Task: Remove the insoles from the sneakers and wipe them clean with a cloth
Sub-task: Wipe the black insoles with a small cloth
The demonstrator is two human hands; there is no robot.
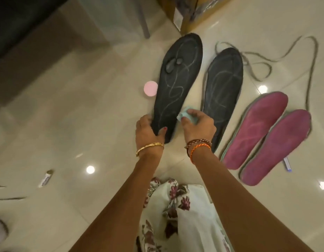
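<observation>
Floor tiles (70, 135) carry everything. Farthest left lies a small tube (46, 178), then a pink round lid (150, 88) just beside the first black insole (177, 84). Left hand (148, 129) grips that insole's heel end — thumb on top. Right hand (198, 124) pinches a pale blue cloth (185, 116) against its right edge. Second black insole (224, 88) lies alongside, with two magenta insoles (263, 135) and loose laces (288, 57) further right.
</observation>
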